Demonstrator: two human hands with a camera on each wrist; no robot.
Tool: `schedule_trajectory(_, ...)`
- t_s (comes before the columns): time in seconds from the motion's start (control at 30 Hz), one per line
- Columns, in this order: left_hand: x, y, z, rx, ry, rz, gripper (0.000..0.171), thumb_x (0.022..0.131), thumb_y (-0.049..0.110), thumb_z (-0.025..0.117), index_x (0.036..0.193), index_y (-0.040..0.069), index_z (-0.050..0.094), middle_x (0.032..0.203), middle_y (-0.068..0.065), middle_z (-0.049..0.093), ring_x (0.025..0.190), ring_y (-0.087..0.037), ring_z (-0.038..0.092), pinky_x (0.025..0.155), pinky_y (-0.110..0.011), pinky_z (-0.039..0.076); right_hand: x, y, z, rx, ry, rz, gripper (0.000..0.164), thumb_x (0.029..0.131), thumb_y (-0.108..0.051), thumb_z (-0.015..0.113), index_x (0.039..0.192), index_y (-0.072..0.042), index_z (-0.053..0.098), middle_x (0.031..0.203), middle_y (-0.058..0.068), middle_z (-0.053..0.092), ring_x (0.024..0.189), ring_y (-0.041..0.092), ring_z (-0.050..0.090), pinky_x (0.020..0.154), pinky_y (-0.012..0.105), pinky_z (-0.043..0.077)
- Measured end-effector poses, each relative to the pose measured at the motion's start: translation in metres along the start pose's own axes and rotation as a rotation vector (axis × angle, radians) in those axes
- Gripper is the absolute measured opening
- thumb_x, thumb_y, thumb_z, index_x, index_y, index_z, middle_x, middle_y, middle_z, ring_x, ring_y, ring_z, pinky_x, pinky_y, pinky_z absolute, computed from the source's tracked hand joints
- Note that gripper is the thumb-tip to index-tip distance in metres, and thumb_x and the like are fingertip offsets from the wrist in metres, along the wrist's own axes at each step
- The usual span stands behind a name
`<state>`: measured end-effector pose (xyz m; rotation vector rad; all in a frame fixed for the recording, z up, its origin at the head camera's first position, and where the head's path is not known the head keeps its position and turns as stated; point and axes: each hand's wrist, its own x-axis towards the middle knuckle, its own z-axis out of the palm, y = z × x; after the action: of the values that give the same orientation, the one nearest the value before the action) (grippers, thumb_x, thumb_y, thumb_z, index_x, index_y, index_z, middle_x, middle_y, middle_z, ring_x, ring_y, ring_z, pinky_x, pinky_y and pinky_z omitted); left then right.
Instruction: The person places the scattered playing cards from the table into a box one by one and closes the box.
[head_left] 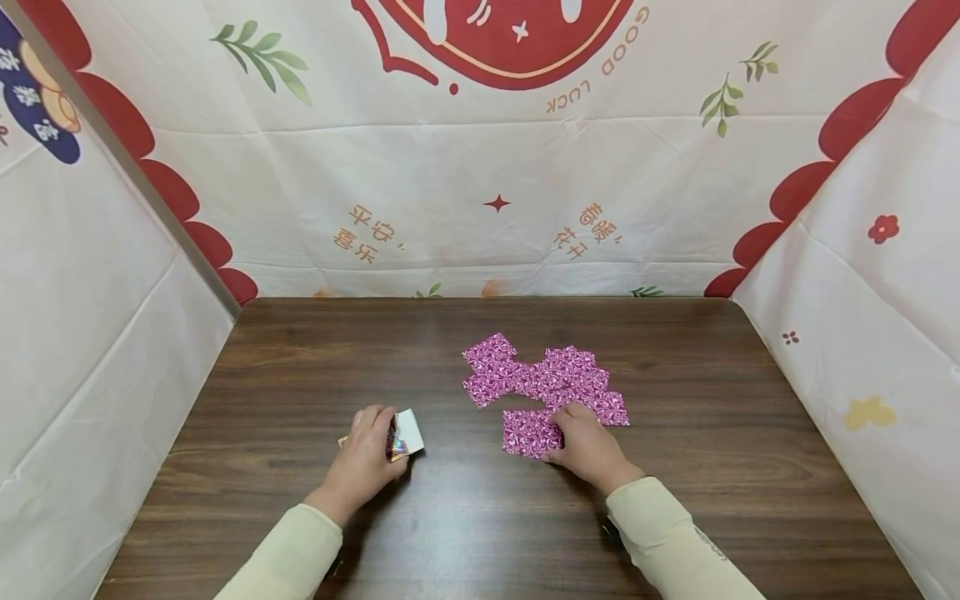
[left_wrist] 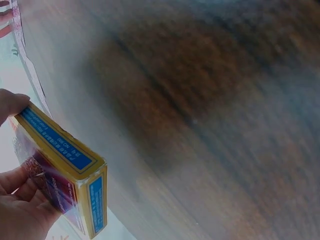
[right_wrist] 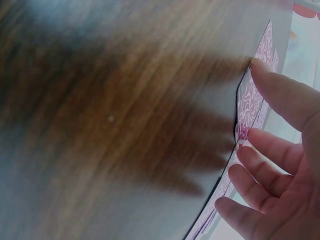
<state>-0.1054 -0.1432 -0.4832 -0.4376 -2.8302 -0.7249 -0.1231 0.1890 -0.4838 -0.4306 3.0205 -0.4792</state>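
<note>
In the head view, my left hand (head_left: 366,454) grips a small card box (left_wrist: 60,150) from above, left of the middle of the table. Its sides are yellow with blue panels and its face is purple; a white flap (head_left: 409,432) sticks out on the right. My right hand (head_left: 592,446) has thumb and fingertips at the right end of a playing card (head_left: 525,433) with a pink and white swirled back. In the right wrist view the thumb and index finger are at this card's edges, and it lies low over the table.
Several more pink-backed playing cards (head_left: 573,375) lie face down and overlapping just beyond the right hand. The brown wood-grain table (head_left: 465,525) ends at a printed white cloth (head_left: 450,183) at the back, with more cloth along both sides.
</note>
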Motion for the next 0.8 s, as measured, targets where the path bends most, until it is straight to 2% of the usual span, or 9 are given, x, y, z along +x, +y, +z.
schedule_trajectory(0.17,-0.0009,0.0004,-0.0012,-0.011,-0.019,-0.026,0.066,0.059,0.015,0.074,0.119,-0.001,0.05,0.113,-0.011,0.049,0.102,-0.024,0.041,0.081,-0.036,0.045,-0.001,-0.002,0.0002,0.044,0.015,0.009,0.049,0.064,-0.026,0.079,0.102,-0.002,0.058,0.099,0.007,0.053,0.096,0.023,0.047,0.083,0.037,0.044)
schedule_trajectory(0.47,-0.0011,0.0009,-0.0021,-0.017,0.005,-0.024,0.067,0.059,0.017,0.073,0.119,0.0,0.051,0.113,-0.01,0.049,0.103,-0.024,0.042,0.076,-0.039,0.046,-0.0031,-0.0048,-0.0007,0.117,0.034,0.018,0.049,0.063,-0.019,0.08,0.102,-0.002,0.056,0.102,0.009,0.055,0.1,0.026,0.049,0.088,0.039,0.042)
schedule_trajectory(0.63,-0.0013,0.0029,-0.0032,-0.036,0.01,-0.022,0.066,0.062,0.021,0.074,0.12,0.001,0.051,0.113,-0.01,0.049,0.103,-0.023,0.043,0.073,-0.041,0.047,-0.0024,-0.0038,-0.0002,0.159,0.042,0.032,0.043,0.064,-0.013,0.079,0.098,-0.004,0.055,0.096,0.006,0.054,0.093,0.023,0.05,0.083,0.037,0.043)
schedule_trajectory(0.8,-0.0014,0.0043,-0.0043,-0.064,0.019,-0.005,0.063,0.064,0.021,0.077,0.119,-0.001,0.052,0.111,-0.01,0.05,0.101,-0.023,0.044,0.081,-0.038,0.046,-0.0019,-0.0045,-0.0005,0.202,0.045,0.051,0.033,0.067,-0.005,0.075,0.093,-0.006,0.054,0.09,0.004,0.053,0.085,0.018,0.05,0.077,0.035,0.044)
